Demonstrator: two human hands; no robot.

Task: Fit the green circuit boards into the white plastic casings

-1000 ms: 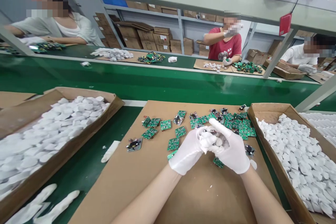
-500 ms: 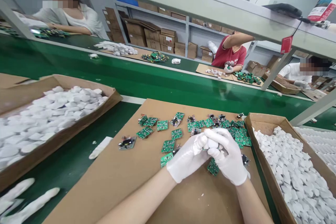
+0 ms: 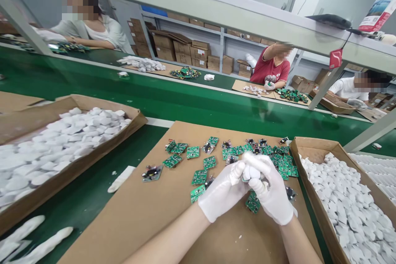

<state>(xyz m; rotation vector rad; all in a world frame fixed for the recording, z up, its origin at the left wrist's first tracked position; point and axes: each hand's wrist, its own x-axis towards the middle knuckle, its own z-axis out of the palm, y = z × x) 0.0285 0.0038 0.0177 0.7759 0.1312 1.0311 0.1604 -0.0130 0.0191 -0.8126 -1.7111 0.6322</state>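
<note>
In white gloves, my left hand and my right hand meet above a brown cardboard sheet. Their fingers close around a small, rounded white piece. A sliver of green shows at its lower edge, possibly a circuit board, but the fingers cover most of it. Green circuit boards lie scattered on the cardboard beyond and beside my hands, several with their black components facing up. One board lies just below my fingers.
A carton of small white pieces stands at the right, a larger carton of white pieces at the left. White gloves lie lower left. Across the green conveyor belt several people work. A metal beam crosses overhead.
The whole view has shifted slightly, so the scene sits a little lower and further right. My hands stay together around the white piece, which shows more plainly now.
</note>
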